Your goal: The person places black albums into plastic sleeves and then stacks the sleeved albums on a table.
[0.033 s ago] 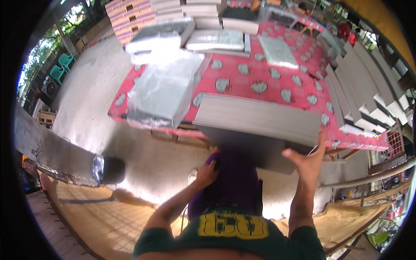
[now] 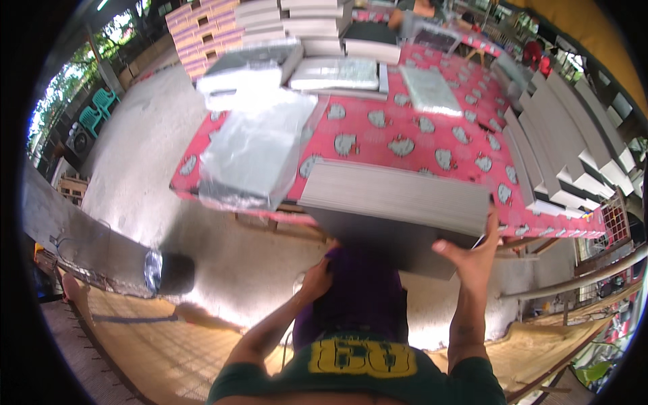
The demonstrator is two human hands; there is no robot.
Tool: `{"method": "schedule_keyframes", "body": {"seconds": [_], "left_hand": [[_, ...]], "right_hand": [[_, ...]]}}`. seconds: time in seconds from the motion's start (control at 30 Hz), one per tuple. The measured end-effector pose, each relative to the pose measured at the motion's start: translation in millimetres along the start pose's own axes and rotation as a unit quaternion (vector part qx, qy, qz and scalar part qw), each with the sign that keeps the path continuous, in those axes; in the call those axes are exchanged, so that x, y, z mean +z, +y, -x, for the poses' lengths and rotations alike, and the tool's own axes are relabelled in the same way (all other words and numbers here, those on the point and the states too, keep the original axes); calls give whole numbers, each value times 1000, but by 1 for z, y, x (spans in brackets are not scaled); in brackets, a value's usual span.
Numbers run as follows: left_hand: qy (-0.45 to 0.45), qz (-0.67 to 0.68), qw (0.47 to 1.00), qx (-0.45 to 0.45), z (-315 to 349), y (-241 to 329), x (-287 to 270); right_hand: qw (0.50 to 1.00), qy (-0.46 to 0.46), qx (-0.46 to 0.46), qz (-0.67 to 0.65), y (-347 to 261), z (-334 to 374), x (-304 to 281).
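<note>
A thick stack of sheets [image 2: 395, 197], pale layered edges upward and a dark face toward me, leans at the near edge of the pink table. My right hand [image 2: 474, 260] grips its right end, the thumb on the dark face and the fingers along the side. Beside my purple shorts [image 2: 358, 297], below the stack's left part, is my left hand [image 2: 316, 278]; its fingers are mostly hidden. Left of the stack, a clear plastic bag [image 2: 253, 152] lies flat across the table's corner.
The pink cartoon-patterned table [image 2: 401, 145] carries plastic-wrapped packs [image 2: 335, 73], another wrapped pack [image 2: 432, 90] and pale stacks [image 2: 314, 13] behind. Several leaning stacks [image 2: 563, 128] line the right side. A dark bin-like object [image 2: 177, 268] stands on the floor at left. Green chairs [image 2: 90, 120] are farther off.
The stack and my right hand have shifted slightly left and down in the picture. My left hand has moved slightly left, its fingers less visible. The table view has dipped a little.
</note>
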State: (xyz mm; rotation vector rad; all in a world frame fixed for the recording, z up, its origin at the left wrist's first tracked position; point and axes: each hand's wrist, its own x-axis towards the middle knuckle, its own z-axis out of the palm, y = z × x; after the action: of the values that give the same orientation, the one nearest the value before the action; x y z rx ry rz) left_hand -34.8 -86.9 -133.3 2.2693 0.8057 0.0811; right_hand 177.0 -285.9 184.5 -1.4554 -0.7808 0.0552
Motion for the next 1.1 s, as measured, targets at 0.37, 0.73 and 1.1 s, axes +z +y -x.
{"method": "schedule_keyframes", "body": {"seconds": [0.37, 0.73, 1.1], "left_hand": [[-81, 522, 845, 82, -37, 49, -97], [113, 502, 854, 79, -62, 78, -71], [241, 230, 940, 79, -52, 54, -94]], "right_hand": [[987, -54, 52, -142, 77, -8, 26], [956, 14, 136, -258, 145, -18, 18], [980, -42, 143, -130, 155, -30, 7]]}}
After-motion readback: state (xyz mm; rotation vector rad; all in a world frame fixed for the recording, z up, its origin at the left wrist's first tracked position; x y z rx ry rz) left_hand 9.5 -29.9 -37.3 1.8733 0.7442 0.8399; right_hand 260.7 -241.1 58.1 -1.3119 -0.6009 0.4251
